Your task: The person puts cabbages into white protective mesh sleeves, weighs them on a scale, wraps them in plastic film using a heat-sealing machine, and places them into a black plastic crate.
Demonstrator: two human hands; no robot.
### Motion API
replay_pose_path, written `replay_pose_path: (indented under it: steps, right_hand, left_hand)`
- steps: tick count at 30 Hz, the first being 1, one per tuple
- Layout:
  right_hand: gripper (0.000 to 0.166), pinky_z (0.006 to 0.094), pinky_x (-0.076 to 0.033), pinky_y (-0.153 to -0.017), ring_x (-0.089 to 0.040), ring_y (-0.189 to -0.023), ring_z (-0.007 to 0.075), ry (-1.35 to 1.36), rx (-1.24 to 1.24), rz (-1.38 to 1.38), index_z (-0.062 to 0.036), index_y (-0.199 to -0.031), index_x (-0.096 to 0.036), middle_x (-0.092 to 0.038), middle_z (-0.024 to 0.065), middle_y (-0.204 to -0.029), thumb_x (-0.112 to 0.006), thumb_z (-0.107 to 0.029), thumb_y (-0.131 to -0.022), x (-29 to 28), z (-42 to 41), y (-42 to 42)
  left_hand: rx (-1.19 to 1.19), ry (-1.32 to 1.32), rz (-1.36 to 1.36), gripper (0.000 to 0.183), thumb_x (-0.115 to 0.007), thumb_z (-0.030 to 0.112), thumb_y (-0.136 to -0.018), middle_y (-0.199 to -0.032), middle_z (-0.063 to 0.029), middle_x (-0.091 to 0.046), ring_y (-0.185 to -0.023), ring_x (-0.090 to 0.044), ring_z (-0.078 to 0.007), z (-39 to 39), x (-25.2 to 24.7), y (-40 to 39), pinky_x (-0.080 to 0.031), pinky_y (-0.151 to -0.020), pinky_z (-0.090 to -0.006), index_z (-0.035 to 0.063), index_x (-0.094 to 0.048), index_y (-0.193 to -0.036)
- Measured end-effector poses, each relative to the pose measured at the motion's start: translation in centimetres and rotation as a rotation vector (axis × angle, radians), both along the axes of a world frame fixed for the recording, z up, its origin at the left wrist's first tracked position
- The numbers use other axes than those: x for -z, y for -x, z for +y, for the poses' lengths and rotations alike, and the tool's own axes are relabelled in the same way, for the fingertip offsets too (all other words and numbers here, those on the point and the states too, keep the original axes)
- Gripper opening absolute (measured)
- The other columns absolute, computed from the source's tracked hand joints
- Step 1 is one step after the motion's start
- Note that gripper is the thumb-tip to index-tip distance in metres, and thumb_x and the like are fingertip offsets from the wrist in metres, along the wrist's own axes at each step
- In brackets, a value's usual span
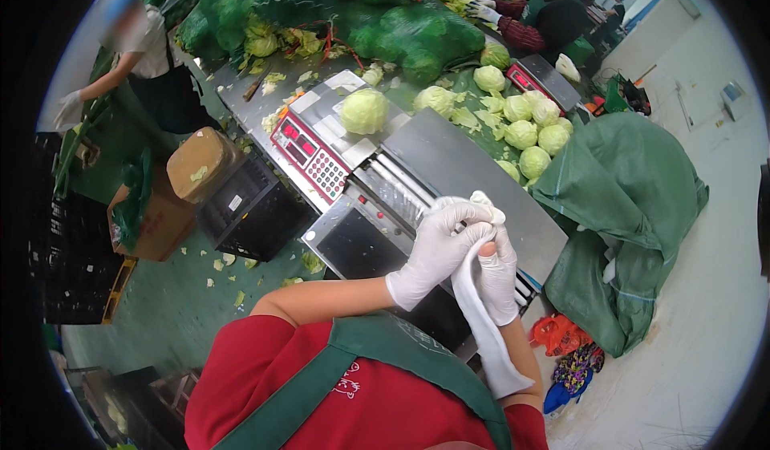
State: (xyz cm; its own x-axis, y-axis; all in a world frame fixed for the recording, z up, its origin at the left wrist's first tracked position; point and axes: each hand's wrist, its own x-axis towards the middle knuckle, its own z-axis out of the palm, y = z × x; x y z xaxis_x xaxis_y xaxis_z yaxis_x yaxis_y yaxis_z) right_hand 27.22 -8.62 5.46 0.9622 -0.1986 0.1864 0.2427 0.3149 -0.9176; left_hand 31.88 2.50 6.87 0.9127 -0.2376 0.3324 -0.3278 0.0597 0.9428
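My left hand (442, 236), in a thin white glove, pinches a long strip of white cloth (481, 323) at its upper end. Close against it, my right hand (500, 278) grips the same cloth. Its glove is torn at the thumb, and the bare thumb tip shows. From between my fingers the cloth hangs down along my right forearm, and a crumpled white end sticks out above. Both hands are over a film wrapping machine (352, 242) with a metal plate (448, 149). Beyond it, a trimmed cabbage (364, 111) rests on a digital scale (316, 155).
Several cabbages (535, 131) are piled right of the plate, near a second scale (544, 80). Green net sacks (415, 38) fill the table's back. A green woven sack (625, 179) stands at right, black crates (246, 209) at left. Two co-workers (162, 71) (550, 17) work nearby.
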Motion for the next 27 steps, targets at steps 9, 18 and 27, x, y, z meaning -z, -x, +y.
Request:
replay_pose_path:
  steps: [9,18,27]
  right_hand:
    - [0.017,0.0288,-0.052,-0.075,-0.059,-0.079,0.0117,-0.137,-0.042,0.323,-0.0040,-0.096,-0.058,-0.062,0.0020,-0.086,-0.052,-0.018,-0.103,3.0,5.7,-10.0]
    - [0.024,0.0475,-0.054,-0.071,-0.067,-0.085,0.0373,1.560,-0.092,0.161,-0.0085,-0.085,-0.068,-0.069,0.0179,-0.092,-0.058,-0.031,-0.087,1.7,8.4,-30.5]
    - [0.056,0.0383,-0.045,-0.102,-0.057,-0.121,0.0404,1.305,-0.233,0.756,-0.0096,-0.124,-0.066,-0.059,0.0279,-0.128,-0.043,-0.053,-0.098,9.8,6.9,-42.9]
  left_hand:
    - [0.399,0.274,0.464,0.042,-0.049,0.000,-0.096,-0.124,-0.0084,-0.059,-0.109,-0.057,-0.0115,12.7,3.1,-8.4,-0.044,-0.099,-0.0266,-0.0003,-0.046,-0.137]
    - [-0.113,0.676,1.123,0.026,-0.057,0.016,-0.099,-0.106,-0.0160,-0.070,-0.097,-0.070,-0.0255,20.2,12.3,-20.4,-0.060,-0.082,-0.0388,0.0009,-0.060,-0.119]
    - [0.238,0.633,1.267,0.068,-0.032,0.061,-0.102,-0.137,-0.0115,-0.058,-0.119,-0.061,-0.0272,14.9,13.6,-26.9,-0.054,-0.096,-0.0468,0.0080,-0.045,-0.142]
